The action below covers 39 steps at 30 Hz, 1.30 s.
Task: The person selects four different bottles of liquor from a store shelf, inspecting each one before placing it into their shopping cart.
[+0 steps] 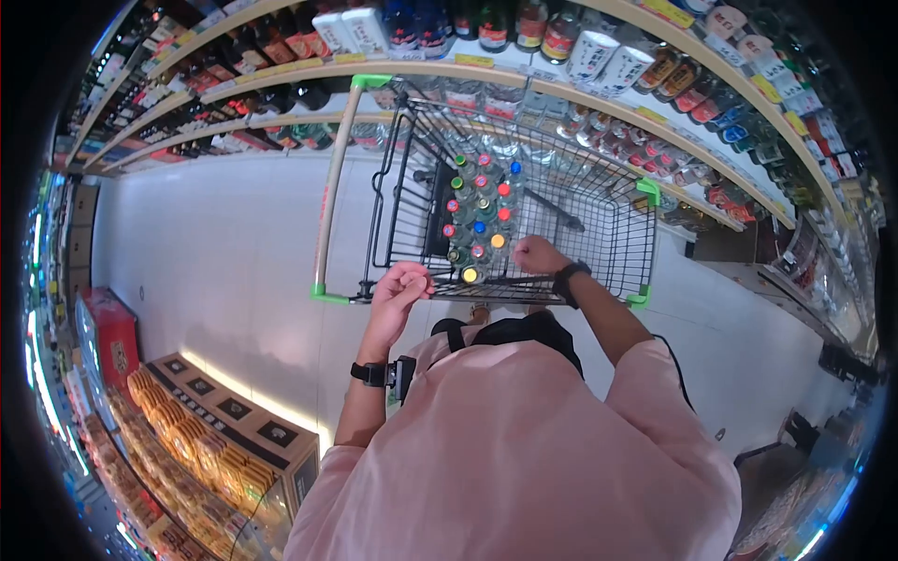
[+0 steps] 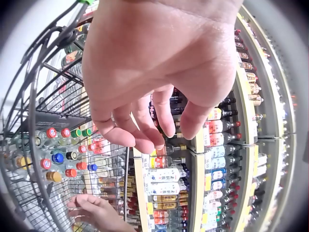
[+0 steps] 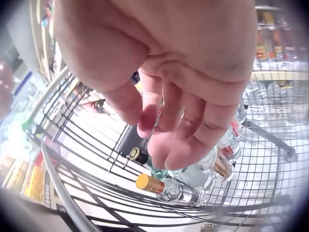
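Observation:
A wire shopping cart point(image 1: 647, 193) with green corners stands in front of me, and several clear glass bottles point(image 1: 480, 227) are grouped upright in it, with red, blue, green and yellow caps. My left hand point(image 1: 404, 283) hovers at the cart's near side, fingers loosely bent and nothing in them. Over the basket, just right of the bottles, is my right hand point(image 1: 541, 254), its fingers loosely curled around nothing. In the right wrist view a gold-capped bottle point(image 3: 181, 193) shows below those fingers. The left wrist view has the left palm point(image 2: 154, 58) in front of the shelves.
Store shelves point(image 1: 524, 67) full of bottles and boxed liquor run along the cart's far side. Behind me on the left are cardboard boxes point(image 1: 229, 405) with stacked packaged goods and a red carton point(image 1: 112, 327). Pale tiled floor point(image 1: 215, 243) surrounds the cart.

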Tool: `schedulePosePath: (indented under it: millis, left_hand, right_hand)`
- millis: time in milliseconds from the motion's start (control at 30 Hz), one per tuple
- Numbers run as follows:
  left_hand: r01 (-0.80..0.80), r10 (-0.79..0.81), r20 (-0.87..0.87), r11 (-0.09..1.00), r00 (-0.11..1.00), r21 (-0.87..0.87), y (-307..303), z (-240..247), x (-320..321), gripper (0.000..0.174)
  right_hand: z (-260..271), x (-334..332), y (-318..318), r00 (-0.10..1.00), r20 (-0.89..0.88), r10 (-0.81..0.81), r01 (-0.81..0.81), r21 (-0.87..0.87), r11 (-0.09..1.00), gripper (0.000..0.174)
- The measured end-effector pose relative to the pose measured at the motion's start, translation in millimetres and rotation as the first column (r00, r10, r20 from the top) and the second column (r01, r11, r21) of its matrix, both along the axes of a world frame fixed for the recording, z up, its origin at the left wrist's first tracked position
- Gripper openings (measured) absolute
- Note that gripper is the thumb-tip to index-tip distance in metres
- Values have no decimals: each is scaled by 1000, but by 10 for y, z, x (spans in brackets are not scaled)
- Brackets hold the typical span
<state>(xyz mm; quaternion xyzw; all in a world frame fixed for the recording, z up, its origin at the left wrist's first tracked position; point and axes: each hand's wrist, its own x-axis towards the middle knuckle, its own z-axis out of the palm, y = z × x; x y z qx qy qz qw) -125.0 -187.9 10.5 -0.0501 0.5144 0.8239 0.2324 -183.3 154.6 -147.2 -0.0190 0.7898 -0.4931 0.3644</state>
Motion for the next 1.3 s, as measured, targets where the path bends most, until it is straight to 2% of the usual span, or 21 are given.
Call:
schedulePosePath:
  millis: [33,133,167,267,400,433,533,667,700,800,1167,1300]
  left_hand:
    - [-28,29,30,999,999,-25,39,23,-51,16]
    - [30,-21,-66,989,998,146,96,-36,-219,21]
    - [39,-32,-62,992,998,119,137,7,-243,27]
    - [69,-59,-81,990,995,122,276,100,-329,28]
    - [105,-96,-87,989,992,105,421,98,-407,19]
    - [128,-117,-86,982,989,136,446,102,-420,25]
    - [133,-125,-63,981,990,143,559,148,-412,22]
    - [116,-111,-50,986,993,119,700,197,-405,13]
    - [101,-96,-52,990,994,100,748,232,-399,12]
    - [63,-56,-60,991,997,118,869,228,-398,11]
    - [1,13,-95,990,995,139,1465,414,-344,10]
    - [-38,52,-101,989,994,140,1663,470,-285,11]
  right_hand:
    - [20,86,90,994,-21,-107,107,-4,994,19]
    - [204,344,295,936,3,-353,352,-26,935,20]
    - [305,416,348,924,-7,-383,382,-30,924,16]
    - [427,657,501,830,-140,-540,541,-39,840,14]
    - [586,856,585,665,-47,-746,736,-128,665,22]
    - [571,890,593,625,-5,-780,767,-179,616,24]
    - [546,949,669,655,-86,-751,741,-119,661,23]
    - [527,937,755,620,-6,-785,775,-154,613,18]
    - [554,926,779,620,-29,-784,776,-126,618,12]
    - [495,875,930,715,-67,-696,688,-105,718,10]
    - [585,700,1540,731,-17,-682,662,-221,716,12]
    - [442,638,1780,762,-26,-647,625,-234,745,14]
